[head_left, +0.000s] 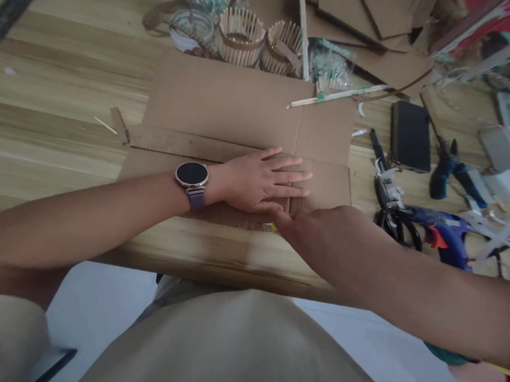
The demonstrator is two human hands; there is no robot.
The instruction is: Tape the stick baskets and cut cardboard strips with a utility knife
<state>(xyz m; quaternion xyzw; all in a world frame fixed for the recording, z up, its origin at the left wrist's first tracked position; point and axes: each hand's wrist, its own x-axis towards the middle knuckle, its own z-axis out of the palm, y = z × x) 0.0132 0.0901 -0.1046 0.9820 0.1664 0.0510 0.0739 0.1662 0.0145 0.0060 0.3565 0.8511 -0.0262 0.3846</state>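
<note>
A creased sheet of brown cardboard (pixel 226 103) lies on the wooden table near its front edge. My left hand (pixel 259 182), with a watch above it on the wrist, rests flat on the sheet with fingers spread. Close beside its thumb, my right hand (pixel 307 220) is closed at the sheet's lower part. A small bit of yellow shows by the right fingertips; what those fingers hold is mostly hidden. A narrow cardboard strip (pixel 175 143) runs across the sheet, left of my left hand.
Round stick baskets (pixel 241 35) stand behind the sheet, near stacked cardboard pieces (pixel 356 15). On the right lie a black box (pixel 411 136), pliers (pixel 452 171), scissors (pixel 392 208) and a blue glue gun (pixel 447 228). A thin stick frame (pixel 342 96) overlaps the sheet's back corner.
</note>
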